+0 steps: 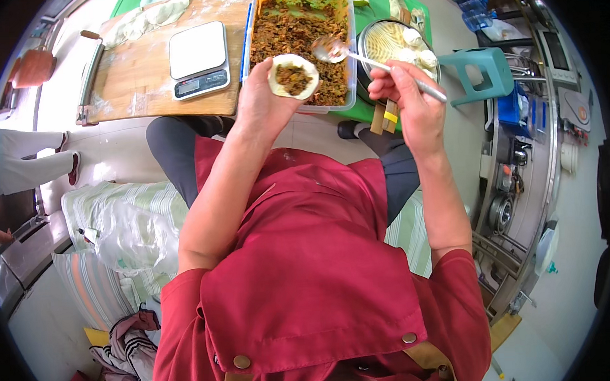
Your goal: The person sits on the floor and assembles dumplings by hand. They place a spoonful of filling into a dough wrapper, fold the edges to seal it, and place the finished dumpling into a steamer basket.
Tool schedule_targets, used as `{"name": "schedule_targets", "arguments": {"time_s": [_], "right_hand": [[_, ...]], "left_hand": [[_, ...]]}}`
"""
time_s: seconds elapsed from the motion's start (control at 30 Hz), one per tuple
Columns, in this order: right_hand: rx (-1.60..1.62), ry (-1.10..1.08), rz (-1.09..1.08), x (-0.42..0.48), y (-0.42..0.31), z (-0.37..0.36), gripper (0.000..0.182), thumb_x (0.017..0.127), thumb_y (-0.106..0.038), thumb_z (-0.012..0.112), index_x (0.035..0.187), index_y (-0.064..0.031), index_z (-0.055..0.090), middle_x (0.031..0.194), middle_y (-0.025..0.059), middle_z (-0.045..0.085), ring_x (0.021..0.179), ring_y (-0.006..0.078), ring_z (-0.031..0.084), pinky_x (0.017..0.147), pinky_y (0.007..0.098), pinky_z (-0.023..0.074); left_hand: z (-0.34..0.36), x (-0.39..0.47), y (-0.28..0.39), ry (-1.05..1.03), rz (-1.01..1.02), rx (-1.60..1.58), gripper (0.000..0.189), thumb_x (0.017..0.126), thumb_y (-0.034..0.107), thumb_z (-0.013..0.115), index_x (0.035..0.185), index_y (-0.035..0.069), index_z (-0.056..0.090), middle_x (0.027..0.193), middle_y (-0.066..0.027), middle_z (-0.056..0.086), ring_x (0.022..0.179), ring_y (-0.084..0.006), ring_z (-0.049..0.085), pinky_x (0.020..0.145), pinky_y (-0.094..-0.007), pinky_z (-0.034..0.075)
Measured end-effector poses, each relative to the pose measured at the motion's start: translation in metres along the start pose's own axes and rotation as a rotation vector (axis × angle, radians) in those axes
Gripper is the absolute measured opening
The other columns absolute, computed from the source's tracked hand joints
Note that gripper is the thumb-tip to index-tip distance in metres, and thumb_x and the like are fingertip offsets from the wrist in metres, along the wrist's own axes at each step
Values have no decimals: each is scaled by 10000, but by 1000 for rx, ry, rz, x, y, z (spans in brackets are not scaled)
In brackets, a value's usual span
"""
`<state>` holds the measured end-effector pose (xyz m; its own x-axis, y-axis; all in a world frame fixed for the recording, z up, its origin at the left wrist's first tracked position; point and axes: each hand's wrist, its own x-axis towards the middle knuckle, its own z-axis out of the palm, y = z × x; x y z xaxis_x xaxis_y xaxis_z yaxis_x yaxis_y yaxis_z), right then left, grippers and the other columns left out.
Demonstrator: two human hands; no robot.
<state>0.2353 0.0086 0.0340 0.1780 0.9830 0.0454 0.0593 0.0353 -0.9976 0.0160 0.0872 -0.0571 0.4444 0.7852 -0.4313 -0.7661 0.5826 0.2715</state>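
Note:
My left hand holds a round dough wrapper with a mound of chopped filling in its middle. The wrapper is still flat, its pale rim bare all around. In my right hand is a metal spoon, gripped by its handle, the bowl over a clear plastic tub. Brown chopped filling lies in the tub, thinner towards the far end. Right of the tub stands a round steamer with a woven mat, holding several shaped white buns.
A digital kitchen scale rests on a floured wooden board; dough lies at its far edge. Green table underneath. A teal plastic stool stands to the right, metal shelving beyond. Another person's legs show at left.

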Motion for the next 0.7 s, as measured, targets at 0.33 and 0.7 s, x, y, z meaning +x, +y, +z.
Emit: {"name": "schedule_targets", "arguments": {"time_s": [0.33,0.7], "right_hand": [[-703,-87,-314,22,97,-5,135,984,-49,663,1061,42,725,892,149,714,756,241,717,667,338,570],[199,139,332,24,108,-15,268,1033,-141,595,1049,114,676,929,167,726,766,219,739,724,318,628]], "left_hand": [[-19,-41,16,133,-25,-15,436,1123,249,377,1439,-43,449,1461,-237,540,1367,-407,527,1171,-613,422],[-31,-65,12,181,-44,19,449,1139,259,375,1455,-55,433,1483,-243,539,1379,-395,532,1187,-549,437]]}}
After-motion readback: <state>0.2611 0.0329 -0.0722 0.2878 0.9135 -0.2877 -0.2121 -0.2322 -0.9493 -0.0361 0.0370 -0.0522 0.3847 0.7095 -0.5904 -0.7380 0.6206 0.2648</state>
